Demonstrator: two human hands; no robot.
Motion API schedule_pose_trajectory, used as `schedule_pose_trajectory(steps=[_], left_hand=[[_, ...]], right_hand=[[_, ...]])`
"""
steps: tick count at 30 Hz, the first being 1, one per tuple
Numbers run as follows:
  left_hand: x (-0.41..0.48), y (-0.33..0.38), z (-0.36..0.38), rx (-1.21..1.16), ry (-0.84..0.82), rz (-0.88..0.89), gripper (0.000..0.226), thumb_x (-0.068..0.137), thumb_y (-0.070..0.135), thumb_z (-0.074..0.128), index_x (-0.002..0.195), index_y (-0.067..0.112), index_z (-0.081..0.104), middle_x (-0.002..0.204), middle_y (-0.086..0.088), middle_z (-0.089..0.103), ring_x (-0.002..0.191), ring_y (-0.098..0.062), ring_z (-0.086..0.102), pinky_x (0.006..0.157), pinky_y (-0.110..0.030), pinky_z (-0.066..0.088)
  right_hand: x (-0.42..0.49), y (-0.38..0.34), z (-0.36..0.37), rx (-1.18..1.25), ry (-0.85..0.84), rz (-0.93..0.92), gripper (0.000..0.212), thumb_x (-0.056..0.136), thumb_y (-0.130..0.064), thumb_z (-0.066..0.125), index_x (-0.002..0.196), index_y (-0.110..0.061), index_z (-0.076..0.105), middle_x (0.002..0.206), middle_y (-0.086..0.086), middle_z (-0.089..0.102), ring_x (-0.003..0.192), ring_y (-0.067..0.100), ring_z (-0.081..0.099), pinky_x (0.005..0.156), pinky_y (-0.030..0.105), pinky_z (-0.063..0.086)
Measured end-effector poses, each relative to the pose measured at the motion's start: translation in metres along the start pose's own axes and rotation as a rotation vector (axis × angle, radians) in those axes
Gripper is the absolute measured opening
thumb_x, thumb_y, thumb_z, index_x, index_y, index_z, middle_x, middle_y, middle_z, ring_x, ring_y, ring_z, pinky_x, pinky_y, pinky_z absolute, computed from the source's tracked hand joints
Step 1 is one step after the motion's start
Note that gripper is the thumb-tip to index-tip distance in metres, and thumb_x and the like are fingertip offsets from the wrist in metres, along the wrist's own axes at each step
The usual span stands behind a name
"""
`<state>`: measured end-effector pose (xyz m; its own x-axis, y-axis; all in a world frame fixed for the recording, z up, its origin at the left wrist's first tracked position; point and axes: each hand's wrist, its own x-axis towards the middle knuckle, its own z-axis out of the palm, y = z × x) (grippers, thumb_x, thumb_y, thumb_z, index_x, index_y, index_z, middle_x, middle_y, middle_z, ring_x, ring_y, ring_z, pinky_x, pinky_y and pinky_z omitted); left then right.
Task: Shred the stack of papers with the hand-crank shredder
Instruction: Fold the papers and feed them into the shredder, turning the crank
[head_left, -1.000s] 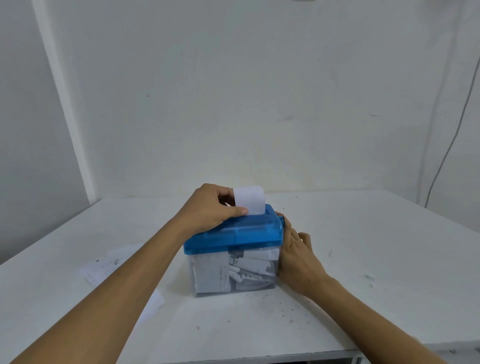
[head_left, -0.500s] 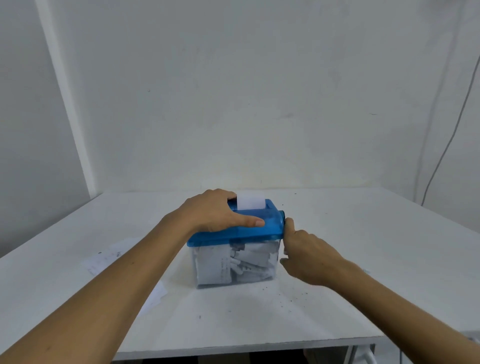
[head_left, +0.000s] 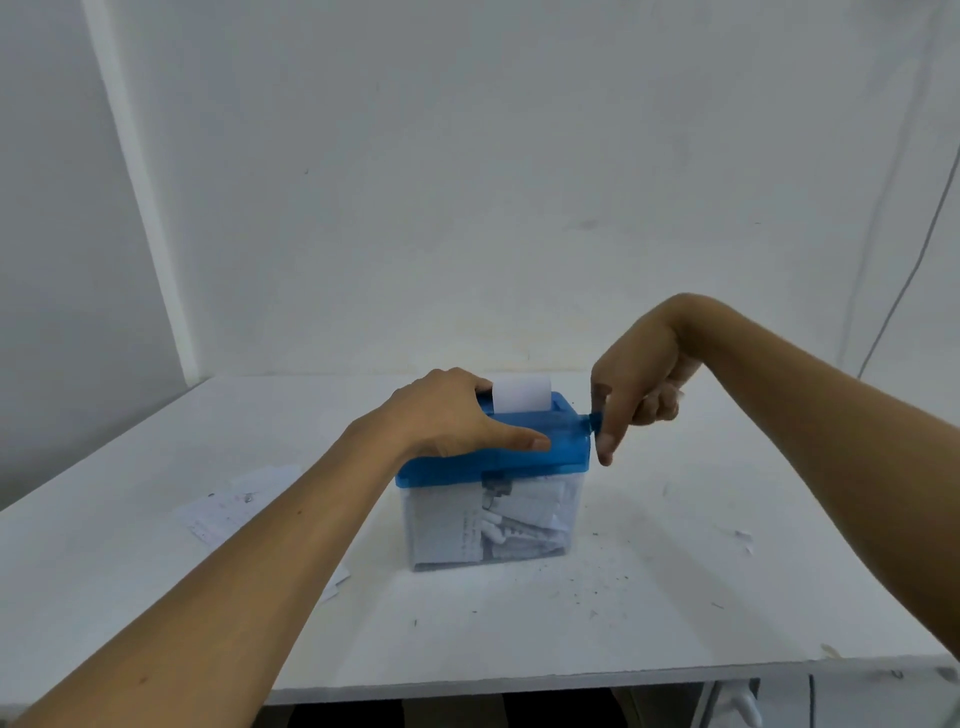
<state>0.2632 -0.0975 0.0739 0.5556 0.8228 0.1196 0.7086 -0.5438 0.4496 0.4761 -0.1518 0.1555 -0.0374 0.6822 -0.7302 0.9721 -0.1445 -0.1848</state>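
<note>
While cranked, shredder (head_left: 519, 447) under left hand (head_left: 447, 415)

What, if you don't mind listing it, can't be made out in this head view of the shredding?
- Crank: mostly hidden inside the right hand; only a blue stub shows, so the grip is unclear.
- Sheet in the slot: its lower part is hidden by the blue lid.
- Papers on the table: partly covered by the left forearm, print too small to read.
- Lid's left end: under the left hand.
</note>
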Motion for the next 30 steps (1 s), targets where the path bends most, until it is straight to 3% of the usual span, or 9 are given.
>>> schedule_pose_trajectory(steps=[2,5,10,13,16,19,22,25,30], left_hand=[[0.002,-0.001,0.0,0.014,-0.008,0.007,0.086,0.048,0.091,0.068,0.117,0.04,0.066,0.1,0.018,0.067,0.09,-0.009,0.063,0.087,-0.04,0.056],[0.003,-0.001,0.0,0.012,-0.015,0.005,0.086,0.048,0.091,0.069,0.116,0.038,0.066,0.099,0.016,0.067,0.09,-0.009,0.064,0.088,-0.04,0.057],[0.002,0.0,-0.001,0.026,-0.039,0.026,0.082,0.054,0.089,0.068,0.116,0.035,0.065,0.099,0.013,0.068,0.089,-0.012,0.063,0.087,-0.041,0.057],[-0.001,0.0,-0.001,0.012,-0.041,0.044,0.077,0.049,0.092,0.066,0.104,0.037,0.068,0.094,0.014,0.069,0.087,-0.012,0.065,0.086,-0.043,0.057],[-0.002,-0.001,0.0,0.008,-0.023,0.051,0.07,0.052,0.091,0.068,0.099,0.038,0.067,0.091,0.015,0.069,0.085,-0.011,0.065,0.084,-0.042,0.057],[-0.003,0.001,0.001,0.032,0.013,0.04,0.067,0.054,0.091,0.066,0.095,0.037,0.066,0.088,0.015,0.068,0.083,-0.011,0.064,0.08,-0.04,0.055],[-0.004,0.004,0.004,0.084,0.043,0.013,0.072,0.054,0.093,0.062,0.094,0.034,0.065,0.089,0.014,0.066,0.084,-0.011,0.062,0.076,-0.037,0.052],[-0.004,0.004,0.003,0.054,0.033,-0.01,0.079,0.046,0.096,0.061,0.102,0.041,0.064,0.098,0.02,0.064,0.091,-0.009,0.061,0.078,-0.035,0.052],[-0.006,0.008,0.001,0.028,0.005,-0.018,0.083,0.048,0.093,0.065,0.116,0.046,0.063,0.111,0.021,0.063,0.1,-0.01,0.06,0.088,-0.038,0.052]], right_hand=[[0.003,0.007,-0.003,0.061,0.043,-0.045,0.045,0.084,-0.042,0.072,0.112,-0.007,0.073,0.055,0.0,0.028,0.049,0.012,0.024,0.051,0.022,0.027],[-0.003,0.007,-0.008,0.069,0.189,-0.074,0.045,0.084,-0.046,0.071,0.101,-0.005,0.077,0.054,-0.001,0.031,0.049,0.013,0.025,0.053,0.024,0.027],[0.016,0.015,-0.012,0.06,0.683,-0.16,0.052,0.083,-0.06,0.069,0.073,-0.009,0.072,0.053,-0.003,0.056,0.049,0.013,0.047,0.06,0.025,0.042],[0.054,0.025,-0.002,0.095,0.966,-0.279,0.042,0.087,-0.053,0.07,0.072,-0.015,0.059,0.061,-0.005,0.067,0.054,0.007,0.058,0.064,0.027,0.045],[0.093,0.031,0.02,0.34,1.137,-0.358,0.037,0.093,-0.042,0.066,0.068,-0.017,0.054,0.064,-0.005,0.061,0.055,0.007,0.051,0.058,0.022,0.041],[0.118,0.028,0.059,0.545,1.256,-0.315,0.046,0.1,-0.03,0.059,0.058,-0.015,0.047,0.052,-0.005,0.049,0.044,0.003,0.039,0.047,0.012,0.034],[0.125,0.026,0.094,0.623,1.199,-0.21,0.039,0.101,-0.015,0.056,0.062,-0.01,0.055,0.057,0.0,0.057,0.045,0.005,0.051,0.044,0.014,0.04],[0.105,0.025,0.113,0.657,1.051,-0.141,0.036,0.103,-0.018,0.049,0.069,-0.008,0.058,0.059,0.006,0.063,0.044,0.015,0.059,0.043,0.019,0.045],[0.04,0.018,0.131,0.421,0.871,-0.218,0.037,0.105,-0.018,0.041,0.069,-0.018,0.047,0.061,0.011,0.062,0.06,0.032,0.065,0.071,0.043,0.06]])
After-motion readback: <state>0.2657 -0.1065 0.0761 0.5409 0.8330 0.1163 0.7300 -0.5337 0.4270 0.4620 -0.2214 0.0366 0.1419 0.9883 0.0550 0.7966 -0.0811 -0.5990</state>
